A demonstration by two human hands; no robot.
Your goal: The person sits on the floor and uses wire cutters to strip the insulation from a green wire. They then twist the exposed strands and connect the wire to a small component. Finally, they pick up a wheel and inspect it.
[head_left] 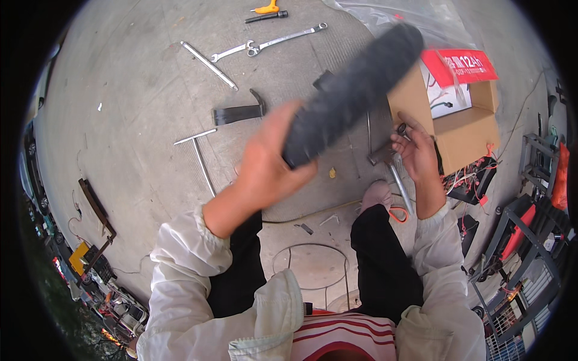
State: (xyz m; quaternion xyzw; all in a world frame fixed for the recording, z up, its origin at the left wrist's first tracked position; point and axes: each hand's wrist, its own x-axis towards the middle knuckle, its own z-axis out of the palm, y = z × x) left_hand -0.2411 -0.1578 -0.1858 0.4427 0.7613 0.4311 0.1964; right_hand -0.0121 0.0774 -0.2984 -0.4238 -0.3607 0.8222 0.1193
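My left hand is closed round the near end of a black tyre, seen edge-on with its chunky tread. It is raised above the floor, slanting up to the right, and blurred by motion. To its right, my right hand has its fingers curled with a small dark round part at the fingertips. What exactly that part is I cannot make out. Just below that hand, a hammer-like metal tool and a silver bar lie on the floor.
An open cardboard box with a red-and-white carton stands at the right, near clear plastic sheeting. Wrenches, a T-handle tool, a silver rod and a black lever-like tool lie on the concrete. Metal frames stand far right.
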